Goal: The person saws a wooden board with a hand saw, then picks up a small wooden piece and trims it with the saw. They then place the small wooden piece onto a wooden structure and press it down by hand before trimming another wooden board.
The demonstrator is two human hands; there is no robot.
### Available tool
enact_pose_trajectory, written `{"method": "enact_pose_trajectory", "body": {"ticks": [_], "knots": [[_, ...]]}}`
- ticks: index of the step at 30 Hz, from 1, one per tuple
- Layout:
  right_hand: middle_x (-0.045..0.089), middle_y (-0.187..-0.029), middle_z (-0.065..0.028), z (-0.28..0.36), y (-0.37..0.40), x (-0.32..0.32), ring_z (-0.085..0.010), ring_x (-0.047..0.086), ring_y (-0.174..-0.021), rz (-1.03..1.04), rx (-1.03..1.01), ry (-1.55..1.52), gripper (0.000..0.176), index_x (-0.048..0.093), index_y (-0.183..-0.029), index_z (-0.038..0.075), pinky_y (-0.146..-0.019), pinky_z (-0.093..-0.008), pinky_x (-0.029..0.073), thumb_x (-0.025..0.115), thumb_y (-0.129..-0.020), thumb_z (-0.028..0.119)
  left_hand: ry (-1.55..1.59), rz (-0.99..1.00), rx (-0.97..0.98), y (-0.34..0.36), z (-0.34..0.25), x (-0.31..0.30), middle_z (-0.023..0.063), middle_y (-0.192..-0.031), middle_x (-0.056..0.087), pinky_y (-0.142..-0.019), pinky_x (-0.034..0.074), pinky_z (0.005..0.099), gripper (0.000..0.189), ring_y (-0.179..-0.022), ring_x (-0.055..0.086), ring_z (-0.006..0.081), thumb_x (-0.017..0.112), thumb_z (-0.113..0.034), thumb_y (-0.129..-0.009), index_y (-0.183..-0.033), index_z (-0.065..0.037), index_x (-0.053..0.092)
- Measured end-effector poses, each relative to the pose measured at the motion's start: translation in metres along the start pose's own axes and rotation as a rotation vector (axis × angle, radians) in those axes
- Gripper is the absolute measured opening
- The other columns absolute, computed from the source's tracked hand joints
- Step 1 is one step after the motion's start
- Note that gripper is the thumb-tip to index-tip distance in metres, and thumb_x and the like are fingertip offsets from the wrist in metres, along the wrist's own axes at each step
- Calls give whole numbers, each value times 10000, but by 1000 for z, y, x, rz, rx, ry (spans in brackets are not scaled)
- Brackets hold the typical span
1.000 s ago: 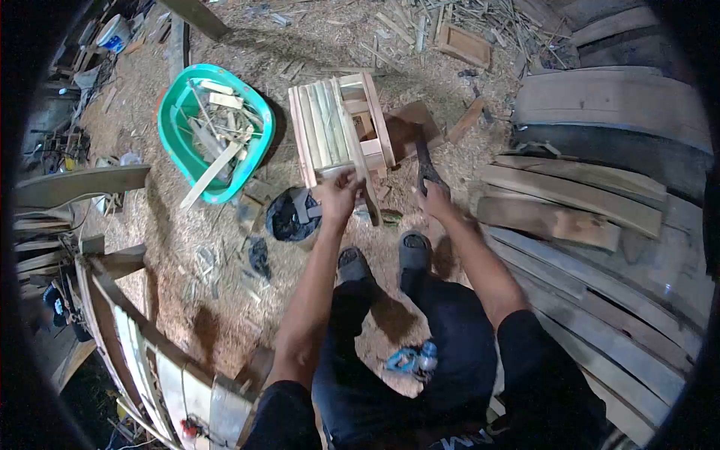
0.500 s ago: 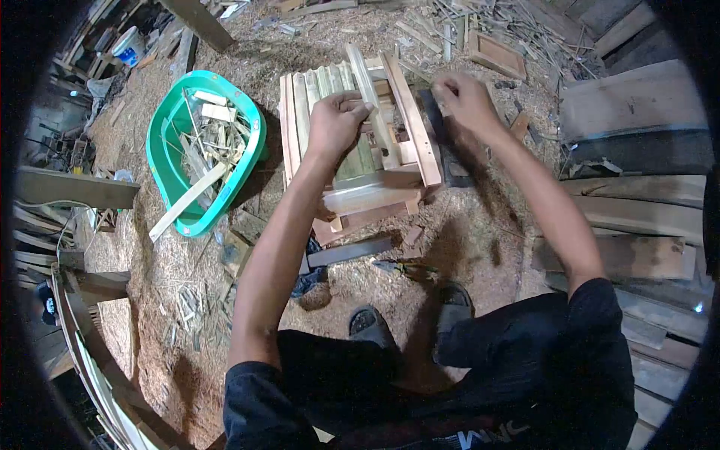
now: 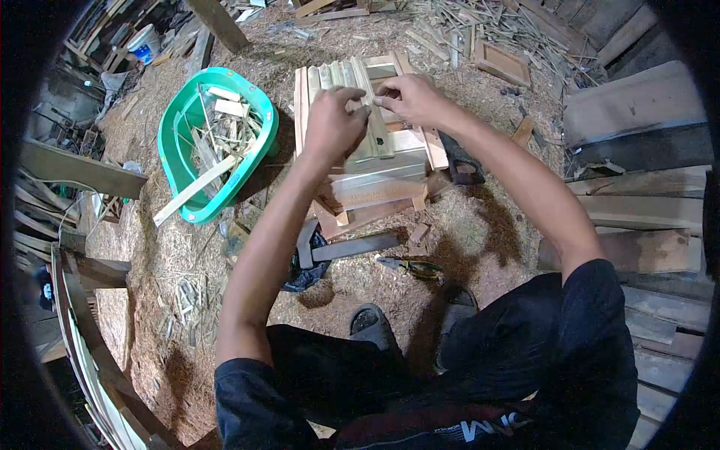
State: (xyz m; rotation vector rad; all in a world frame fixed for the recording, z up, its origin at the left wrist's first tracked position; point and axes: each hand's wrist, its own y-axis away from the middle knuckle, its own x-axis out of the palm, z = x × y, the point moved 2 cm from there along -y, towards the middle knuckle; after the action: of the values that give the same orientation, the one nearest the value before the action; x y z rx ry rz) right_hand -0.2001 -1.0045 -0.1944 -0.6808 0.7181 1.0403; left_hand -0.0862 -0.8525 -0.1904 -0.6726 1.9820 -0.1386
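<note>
A slatted wooden frame (image 3: pixel 379 180) stands on the ground before me, pale moulded strips lying side by side on its left part and openings on its right. My left hand (image 3: pixel 337 124) is over these strips, fingers curled and thumb near the index finger; anything small inside is hidden. At the rightmost loose strip (image 3: pixel 380 127), my right hand (image 3: pixel 412 99) has thumb and forefinger brought together at its edge. What that pinch holds, if anything, is too small to make out. Below the frame lie a hammer (image 3: pixel 352 247) and pliers (image 3: pixel 411 267).
Left of the frame, a green tub (image 3: pixel 169 150) contains wood offcuts, one long strip (image 3: pixel 196 189) sticking over its rim. A dark tool with a looped handle (image 3: pixel 466 172) lies right of the frame. Boards (image 3: pixel 637 214) line the right side. Sawdust and scraps cover the ground.
My right hand has moved left from beside the frame to the rightmost strip, close to my left hand. My left hand stays over the strips. The whole view has shifted slightly.
</note>
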Motion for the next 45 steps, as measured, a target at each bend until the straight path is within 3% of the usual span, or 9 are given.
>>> {"method": "enact_pose_trajectory", "body": {"ticks": [4,7,9,14,19,22,31,34,45], "knots": [[729,-1000,-192,5,-8,8,-279,715,-927,-28,102,129,288,714,-1077,34,-841,-415,534,690,-909,267,146,248,84,7,4,-5,210,-1180,657,-950,498,399,473,-1083,635,361,749,-258,-814,-1194,9,654],[715,-894,-211,-11,-16,25,-382,686,-935,-198,-42,12,307,728,-1007,47,-896,-565,437,692,-860,313,163,195,213,18,4,-1,211,-1273,618,-1037,427,461,584,-1204,573,372,746,-393,-788,-1204,4,648],[706,-920,-216,-7,-13,16,-413,671,-933,-90,11,8,258,716,-958,49,-862,-578,439,669,-872,288,31,307,243,24,5,1,225,-1449,471,-1151,271,539,912,-1386,414,356,747,-595,-737,-1370,23,524],[693,-930,-230,5,0,10,-417,650,-973,-75,32,172,218,707,-883,27,-874,-601,406,615,-894,225,-180,304,283,30,-4,6,237,-1501,394,-1178,237,538,1029,-1410,369,379,739,-647,-725,-1435,32,434],[693,-820,-230,9,8,14,-419,660,-918,-163,15,247,254,741,-1050,81,-928,-626,361,592,-942,255,-189,316,266,30,-9,4,245,-1501,385,-1174,233,560,1013,-1407,366,393,698,-660,-760,-1435,42,419],[686,-862,-244,11,8,13,-408,650,-945,-133,43,175,211,721,-859,9,-899,-614,350,599,-886,179,-208,323,260,31,-12,3,255,-1499,382,-1178,225,565,983,-1409,361,400,658,-662,-790,-1434,43,420],[678,-769,-253,16,5,10,-408,661,-852,-66,41,246,163,721,-741,-10,-892,-584,373,621,-808,100,-340,340,311,33,-14,6,251,-1506,386,-1168,242,588,923,-1418,360,382,577,-653,-841,-1438,35,422],[664,-735,-239,14,9,16,-413,651,-834,-175,-45,332,249,718,-769,13,-814,-548,407,579,-891,180,-407,368,321,32,-15,7,236,-1516,386,-1165,252,587,907,-1424,364,360,527,-663,-864,-1444,27,420],[661,-744,-212,6,11,18,-401,635,-848,-208,-62,238,204,723,-790,48,-795,-539,391,596,-875,183,-412,364,351,35,-12,9,207,-1529,394,-1162,246,599,896,-1424,385,320,451,-678,-911,-1470,18,378]]}}
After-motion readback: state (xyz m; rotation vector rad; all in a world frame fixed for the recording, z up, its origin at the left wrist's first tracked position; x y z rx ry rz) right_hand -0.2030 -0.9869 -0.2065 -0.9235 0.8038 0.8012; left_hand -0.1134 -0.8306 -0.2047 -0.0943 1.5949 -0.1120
